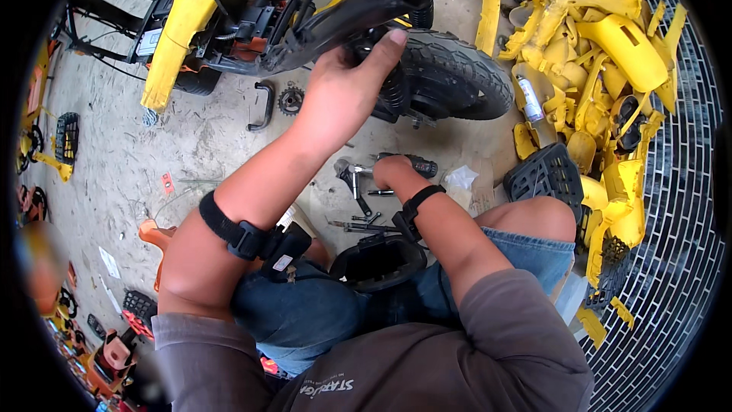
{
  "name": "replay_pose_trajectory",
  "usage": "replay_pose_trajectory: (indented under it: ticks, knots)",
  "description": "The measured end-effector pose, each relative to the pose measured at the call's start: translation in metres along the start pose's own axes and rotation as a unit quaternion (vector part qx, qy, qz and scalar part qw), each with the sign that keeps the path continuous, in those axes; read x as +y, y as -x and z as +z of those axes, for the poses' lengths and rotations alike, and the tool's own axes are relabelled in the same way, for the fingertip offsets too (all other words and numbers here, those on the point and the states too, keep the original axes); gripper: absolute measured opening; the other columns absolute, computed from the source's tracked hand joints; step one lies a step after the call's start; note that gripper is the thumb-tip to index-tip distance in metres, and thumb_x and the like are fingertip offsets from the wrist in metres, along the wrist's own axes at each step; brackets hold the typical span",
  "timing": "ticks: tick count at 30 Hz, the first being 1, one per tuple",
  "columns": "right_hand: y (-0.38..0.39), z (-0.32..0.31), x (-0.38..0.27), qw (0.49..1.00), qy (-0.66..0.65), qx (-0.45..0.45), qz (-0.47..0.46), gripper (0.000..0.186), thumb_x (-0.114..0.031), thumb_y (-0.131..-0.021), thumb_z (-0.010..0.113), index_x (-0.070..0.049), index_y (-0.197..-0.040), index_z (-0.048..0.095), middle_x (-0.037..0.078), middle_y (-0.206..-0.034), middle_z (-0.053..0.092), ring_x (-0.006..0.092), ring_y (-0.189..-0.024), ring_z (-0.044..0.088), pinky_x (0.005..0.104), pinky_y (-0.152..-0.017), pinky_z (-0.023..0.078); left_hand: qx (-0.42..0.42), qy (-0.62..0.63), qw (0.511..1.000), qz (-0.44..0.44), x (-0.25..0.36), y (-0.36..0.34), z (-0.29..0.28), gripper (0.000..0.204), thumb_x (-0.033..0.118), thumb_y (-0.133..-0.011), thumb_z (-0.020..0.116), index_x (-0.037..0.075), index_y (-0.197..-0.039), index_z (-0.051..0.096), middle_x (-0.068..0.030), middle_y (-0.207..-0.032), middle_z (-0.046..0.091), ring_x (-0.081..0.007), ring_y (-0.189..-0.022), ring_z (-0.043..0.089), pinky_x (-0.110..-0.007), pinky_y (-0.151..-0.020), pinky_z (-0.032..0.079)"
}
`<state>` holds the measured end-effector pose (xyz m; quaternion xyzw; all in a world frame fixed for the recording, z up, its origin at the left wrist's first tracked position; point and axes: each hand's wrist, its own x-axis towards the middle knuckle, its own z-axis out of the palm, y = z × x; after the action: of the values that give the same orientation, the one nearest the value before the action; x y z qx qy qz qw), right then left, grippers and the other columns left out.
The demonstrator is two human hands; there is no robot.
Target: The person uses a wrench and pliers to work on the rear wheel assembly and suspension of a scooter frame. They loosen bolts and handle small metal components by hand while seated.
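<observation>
My left hand (347, 84) reaches up to the underside of a scooter-like vehicle's black frame (320, 30). It is closed around the upper part of a black coil shock absorber (394, 93), thumb on top and fingers mostly hidden. Just right of it is the knobbly black tyre (457, 76). Low over the floor, my right hand (392, 172) looks curled, its fingertips out of sight; what they hold cannot be made out. A black cylindrical tool handle (415, 164) lies against or just beyond it, and a silver-headed wrench-like tool (351, 179) is at its left.
Between my legs sits an open black container (377, 263), with several metal tools (366, 225) beyond it. Yellow plastic panels (587, 53) are heaped at the right, beside a spray can (529, 99). A black bracket (263, 105) and a sprocket (290, 101) lie at left.
</observation>
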<state>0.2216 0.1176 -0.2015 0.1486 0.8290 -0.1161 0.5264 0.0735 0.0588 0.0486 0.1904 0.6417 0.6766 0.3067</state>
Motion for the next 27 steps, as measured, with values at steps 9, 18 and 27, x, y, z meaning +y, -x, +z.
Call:
replay_pose_trajectory:
  ticks: [9,18,27]
  knots:
    - [-0.009,0.021,0.012,0.992,-0.072,0.099,0.010,0.028,-0.016,-0.079,0.067,-0.009,-0.105,0.076,0.013,-0.112,0.072,0.0279,-0.103,0.070,0.0396,-0.082,0.056,0.014,-0.025,0.999,0.022,-0.001,-0.001,0.001,0.041,0.036,-0.100,0.059,-0.001,-0.118,0.065,-0.0074,-0.110,0.069,-0.0145,-0.108,0.059,-0.029,-0.100,0.041]
    - [0.036,0.015,0.003,0.980,-0.137,0.142,-0.003,0.030,-0.019,-0.077,0.069,-0.010,-0.104,0.077,0.012,-0.113,0.072,0.0284,-0.105,0.070,0.0400,-0.082,0.056,0.029,0.019,0.999,0.011,-0.001,-0.007,0.007,0.044,0.038,-0.100,0.059,-0.002,-0.117,0.063,-0.0092,-0.112,0.069,-0.0162,-0.109,0.060,-0.029,-0.101,0.042]
    - [0.121,-0.045,0.015,0.742,-0.591,0.045,-0.314,0.022,-0.017,-0.092,0.060,0.000,-0.106,0.059,0.009,-0.081,0.067,0.0158,-0.060,0.059,0.0334,-0.054,0.049,-0.061,-0.352,0.934,-0.019,0.053,0.028,-0.027,0.044,0.033,-0.096,0.063,-0.004,-0.120,0.064,-0.0064,-0.105,0.068,-0.0109,-0.090,0.059,-0.026,-0.080,0.048]
